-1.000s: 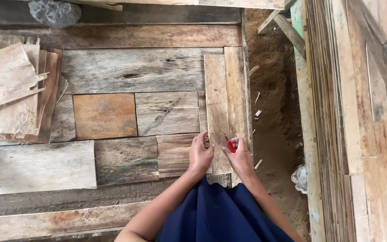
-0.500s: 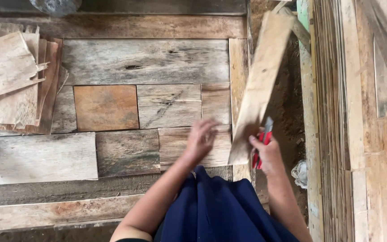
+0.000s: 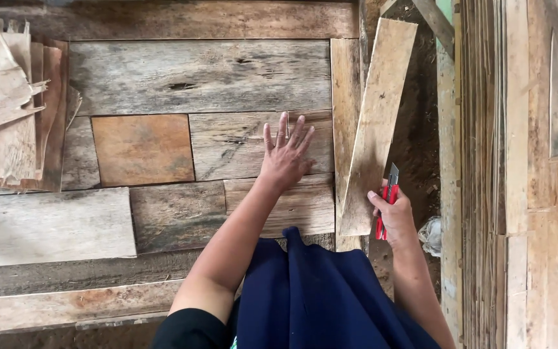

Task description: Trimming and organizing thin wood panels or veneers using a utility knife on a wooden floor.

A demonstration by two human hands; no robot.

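Note:
My left hand lies flat with fingers spread on a grey veneer sheet in the patchwork of wooden sheets. In my right hand is a red utility knife, blade pointing up. The same hand's thumb touches the edge of a long pale veneer strip, which leans tilted from lower left to upper right over the right edge of the patchwork. An orange-brown square sheet sits left of my left hand.
A stack of torn pale veneer pieces lies at the far left. Bare earth runs along the right of the patchwork, with a crumpled white scrap. Upright thin wooden sheets and planks fill the right side.
The long strip lay flat at the right edge a second ago; it has been lifted and tilted. My left hand moved off it onto the grey sheet and spread flat.

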